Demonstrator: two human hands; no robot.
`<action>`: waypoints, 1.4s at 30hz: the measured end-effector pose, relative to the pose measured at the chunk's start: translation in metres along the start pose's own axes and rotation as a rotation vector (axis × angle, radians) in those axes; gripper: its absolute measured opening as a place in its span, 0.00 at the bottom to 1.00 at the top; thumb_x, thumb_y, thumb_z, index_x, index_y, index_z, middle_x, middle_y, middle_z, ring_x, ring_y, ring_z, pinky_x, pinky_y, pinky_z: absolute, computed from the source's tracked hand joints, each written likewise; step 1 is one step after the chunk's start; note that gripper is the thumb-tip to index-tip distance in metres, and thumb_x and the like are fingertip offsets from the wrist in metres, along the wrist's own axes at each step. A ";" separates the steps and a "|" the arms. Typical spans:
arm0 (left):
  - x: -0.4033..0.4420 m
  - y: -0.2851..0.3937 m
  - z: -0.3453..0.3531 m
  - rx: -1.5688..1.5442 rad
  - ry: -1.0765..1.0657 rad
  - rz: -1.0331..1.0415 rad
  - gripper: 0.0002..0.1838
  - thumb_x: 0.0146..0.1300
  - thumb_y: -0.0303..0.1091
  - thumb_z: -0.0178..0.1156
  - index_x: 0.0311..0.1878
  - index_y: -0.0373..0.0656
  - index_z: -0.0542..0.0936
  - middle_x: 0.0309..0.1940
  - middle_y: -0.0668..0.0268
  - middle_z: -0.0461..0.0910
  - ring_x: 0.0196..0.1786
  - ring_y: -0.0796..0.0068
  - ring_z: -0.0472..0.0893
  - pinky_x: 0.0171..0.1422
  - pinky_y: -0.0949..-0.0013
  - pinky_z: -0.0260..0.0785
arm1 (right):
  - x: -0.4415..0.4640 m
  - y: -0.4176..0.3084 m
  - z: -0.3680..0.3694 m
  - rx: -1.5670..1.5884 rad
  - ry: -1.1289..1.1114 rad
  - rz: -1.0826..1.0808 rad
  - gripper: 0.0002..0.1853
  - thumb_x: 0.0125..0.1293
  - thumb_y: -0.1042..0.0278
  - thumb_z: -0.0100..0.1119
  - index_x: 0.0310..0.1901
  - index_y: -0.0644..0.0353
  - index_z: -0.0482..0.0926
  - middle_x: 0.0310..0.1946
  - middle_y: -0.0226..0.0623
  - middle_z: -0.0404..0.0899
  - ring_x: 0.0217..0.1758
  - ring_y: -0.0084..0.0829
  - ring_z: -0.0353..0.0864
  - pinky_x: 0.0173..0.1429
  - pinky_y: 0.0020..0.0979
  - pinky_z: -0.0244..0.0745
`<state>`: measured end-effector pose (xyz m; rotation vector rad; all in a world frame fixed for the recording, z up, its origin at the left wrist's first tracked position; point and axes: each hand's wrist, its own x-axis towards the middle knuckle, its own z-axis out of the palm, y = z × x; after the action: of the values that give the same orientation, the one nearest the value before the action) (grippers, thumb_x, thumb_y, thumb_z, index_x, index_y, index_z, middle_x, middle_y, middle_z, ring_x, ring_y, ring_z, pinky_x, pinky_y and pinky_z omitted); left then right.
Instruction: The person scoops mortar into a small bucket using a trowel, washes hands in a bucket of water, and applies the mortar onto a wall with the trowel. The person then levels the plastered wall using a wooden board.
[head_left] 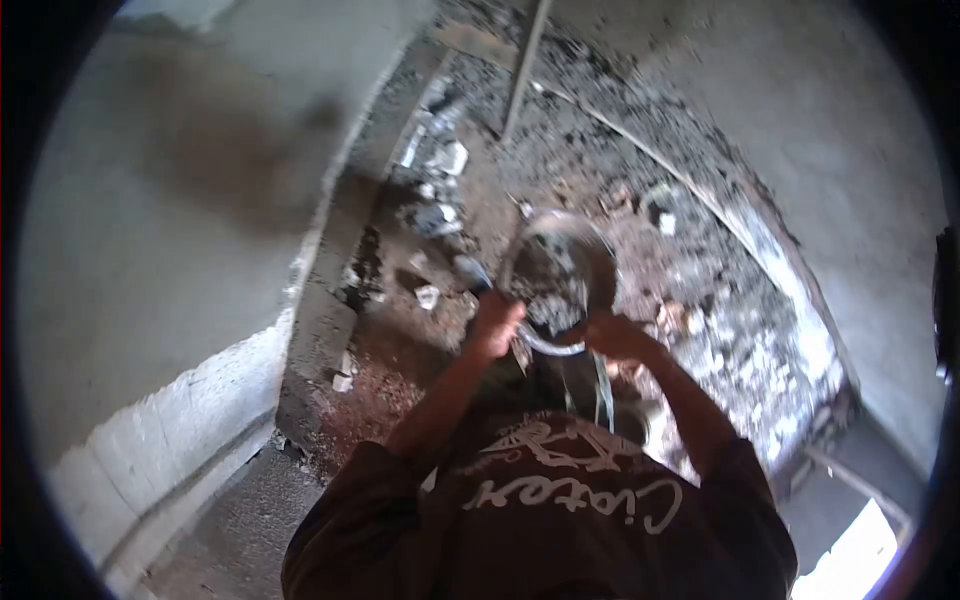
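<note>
A round bucket [603,262] with a pale rim stands in front of my body, with lumpy grey mortar [553,295] inside it. My left hand [497,322], at the bucket's near left side, is closed around a dark-handled tool [478,277]. The tool's grey end points away and to the left; blur hides its exact kind. On the near right, my right hand [615,338] grips the bucket's rim, its fingertips partly hidden over the edge.
Rubble and white chunks [427,297] litter the dirt floor [400,345]. A long pole [527,70] stands beyond the bucket. Rough plastered walls [210,250] rise on the left and right, with a narrow pale edging [650,150] along the right.
</note>
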<state>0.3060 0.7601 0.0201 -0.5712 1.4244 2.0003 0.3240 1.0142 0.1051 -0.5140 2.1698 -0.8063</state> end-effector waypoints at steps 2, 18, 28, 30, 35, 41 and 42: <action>-0.009 0.030 -0.002 -0.041 0.076 0.013 0.13 0.46 0.21 0.52 0.38 0.44 0.74 0.23 0.76 0.71 0.20 0.83 0.65 0.20 0.73 0.57 | 0.017 0.007 -0.013 -0.236 0.058 0.108 0.08 0.56 0.67 0.51 0.30 0.60 0.78 0.30 0.47 0.79 0.34 0.45 0.81 0.39 0.43 0.76; -0.001 0.133 -0.149 -0.103 0.320 0.142 0.17 0.46 0.25 0.52 0.44 0.41 0.73 0.23 0.74 0.69 0.21 0.84 0.64 0.20 0.74 0.56 | 0.236 -0.078 -0.069 -0.375 -0.123 0.217 0.09 0.55 0.71 0.53 0.38 0.61 0.76 0.24 0.42 0.79 0.27 0.40 0.81 0.28 0.39 0.76; 0.000 0.181 -0.219 -0.145 0.543 0.075 0.31 0.47 0.23 0.52 0.60 0.40 0.65 0.24 0.70 0.70 0.22 0.79 0.67 0.21 0.71 0.58 | 0.305 -0.154 -0.062 0.226 -0.445 0.091 0.20 0.54 0.65 0.58 0.51 0.55 0.75 0.40 0.41 0.78 0.37 0.36 0.81 0.38 0.35 0.78; 0.006 0.172 -0.225 -0.128 0.604 0.044 0.31 0.47 0.27 0.54 0.59 0.39 0.64 0.23 0.68 0.69 0.22 0.77 0.67 0.23 0.69 0.60 | 0.336 -0.130 -0.076 -0.328 -0.356 0.035 0.16 0.55 0.66 0.52 0.47 0.55 0.77 0.42 0.50 0.77 0.43 0.45 0.80 0.44 0.41 0.76; 0.017 0.208 -0.213 -0.217 0.500 0.084 0.15 0.46 0.24 0.55 0.39 0.45 0.66 0.32 0.69 0.65 0.30 0.76 0.64 0.29 0.69 0.60 | 0.350 -0.184 -0.102 -0.497 -0.138 -0.118 0.19 0.51 0.53 0.64 0.34 0.61 0.75 0.26 0.44 0.78 0.34 0.46 0.80 0.36 0.43 0.75; 0.040 0.206 -0.195 -0.257 0.539 0.047 0.08 0.48 0.24 0.55 0.32 0.45 0.68 0.25 0.72 0.64 0.29 0.73 0.65 0.37 0.66 0.62 | 0.336 -0.194 -0.194 -0.637 -0.091 -0.245 0.12 0.50 0.66 0.61 0.33 0.64 0.75 0.23 0.45 0.77 0.31 0.47 0.81 0.32 0.41 0.76; 0.043 0.207 -0.189 -0.248 0.537 0.031 0.08 0.48 0.24 0.55 0.32 0.45 0.68 0.25 0.72 0.64 0.29 0.73 0.65 0.37 0.66 0.62 | 0.334 -0.188 -0.209 -0.579 0.026 -0.260 0.10 0.51 0.68 0.59 0.33 0.64 0.74 0.23 0.45 0.77 0.30 0.46 0.81 0.31 0.41 0.76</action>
<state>0.1308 0.5429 0.0714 -1.2776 1.4869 2.1607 -0.0291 0.7661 0.1717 -1.0961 2.3818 -0.2965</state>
